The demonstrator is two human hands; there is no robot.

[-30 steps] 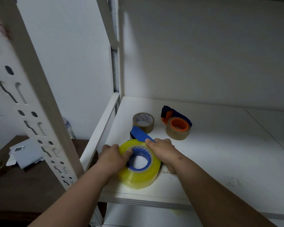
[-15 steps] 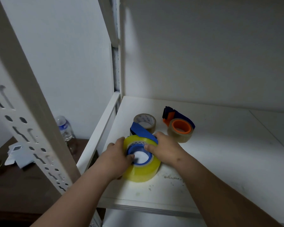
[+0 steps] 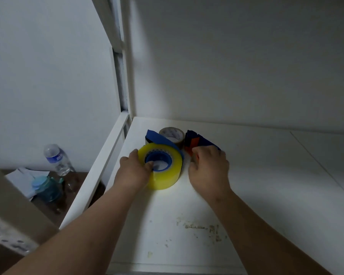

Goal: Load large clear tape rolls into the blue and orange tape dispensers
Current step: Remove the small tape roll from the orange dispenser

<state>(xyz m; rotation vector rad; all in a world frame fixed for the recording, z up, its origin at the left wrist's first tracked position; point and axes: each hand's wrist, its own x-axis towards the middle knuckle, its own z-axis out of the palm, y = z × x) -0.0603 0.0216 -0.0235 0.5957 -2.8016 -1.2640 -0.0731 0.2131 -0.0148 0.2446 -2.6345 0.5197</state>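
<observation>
A large yellowish clear tape roll (image 3: 168, 175) lies flat on the white shelf (image 3: 266, 185), seated on the blue dispenser, whose blue hub (image 3: 158, 158) fills its core and whose blue arm (image 3: 157, 138) arcs behind it. My left hand (image 3: 133, 171) grips the roll's left side, thumb on the hub. My right hand (image 3: 209, 169) curls over the orange and blue dispenser (image 3: 194, 142) just to the right, hiding its roll.
A small brown tape roll (image 3: 172, 133) lies behind the big roll near the back wall. The shelf's side rail (image 3: 99, 169) and a perforated upright (image 3: 8, 205) stand left. Below left, a water bottle (image 3: 57, 159) and a blue-lidded jar (image 3: 46, 188) sit on a dark table.
My right hand left the big roll and moved right onto the orange dispenser. My left hand stayed on the roll. The roll and blue dispenser sit further back on the shelf.
</observation>
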